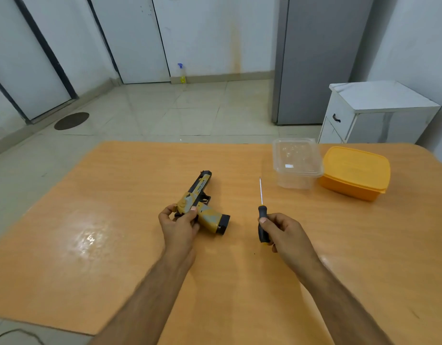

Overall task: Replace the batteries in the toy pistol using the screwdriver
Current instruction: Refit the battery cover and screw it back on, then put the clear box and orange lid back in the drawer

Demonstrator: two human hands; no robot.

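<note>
**Toy pistol and screwdriver held over the counter**

The left hand clasps the rear of the toy pistol, fingers closed around the slide end; the yellow-and-black pistol lies on its side on the orange wood-grain counter, muzzle pointing away from the person, its black-based handle angled to the right. The right hand is closed around the black handle of the screwdriver, whose thin metal shaft points away from the person, just right of the pistol. At the far right of the counter stand a clear plastic container and, touching it, an orange lidded container.
</note>
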